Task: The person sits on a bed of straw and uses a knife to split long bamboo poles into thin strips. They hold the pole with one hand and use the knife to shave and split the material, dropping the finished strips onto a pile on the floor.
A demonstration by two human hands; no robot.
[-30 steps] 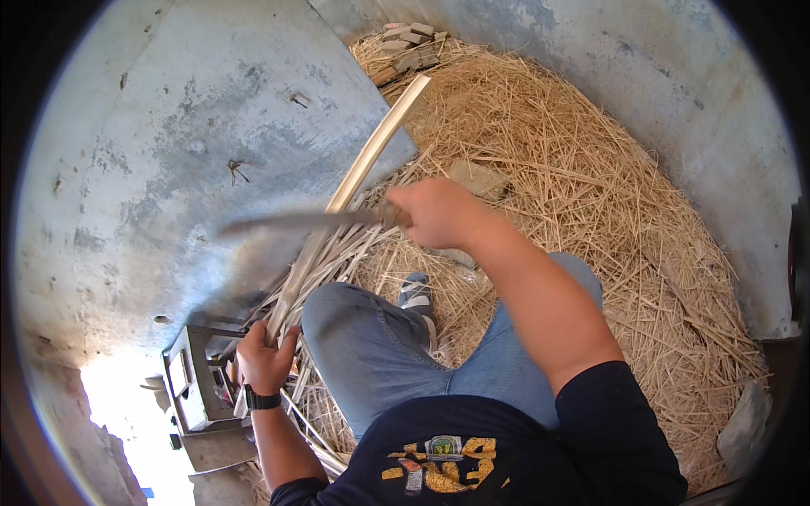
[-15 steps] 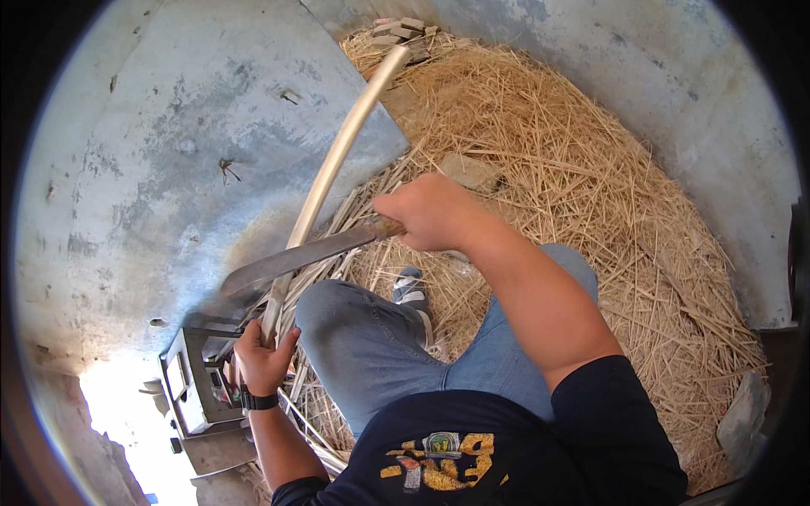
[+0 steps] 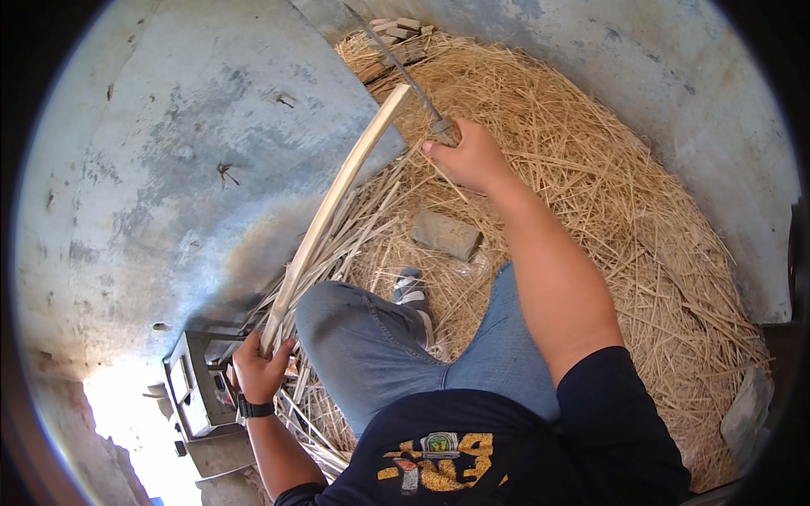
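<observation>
My left hand [image 3: 260,368], with a dark watch at its wrist, grips the lower end of a long, pale, slightly curved bamboo strip [image 3: 331,207]. The strip slants up and to the right, beside my left knee. My right hand [image 3: 469,155] is closed round the handle of a machete [image 3: 398,66]. Its blade shows nearly edge-on and points up and to the left. The machete is past the strip's upper end, close to it; whether they touch I cannot tell.
Bamboo shavings and thin splints [image 3: 574,177] cover the ground. A brick-like block [image 3: 446,234] lies ahead of my foot. Bluish-grey walls [image 3: 169,152] rise at left and right. A boxy metal object [image 3: 198,384] stands by my left hand, and small blocks [image 3: 396,32] are piled at the far end.
My right hand has swung the machete from across the strip's lower part up and away to the far end. The strip has turned slightly in my left hand, uncovering the block on the ground.
</observation>
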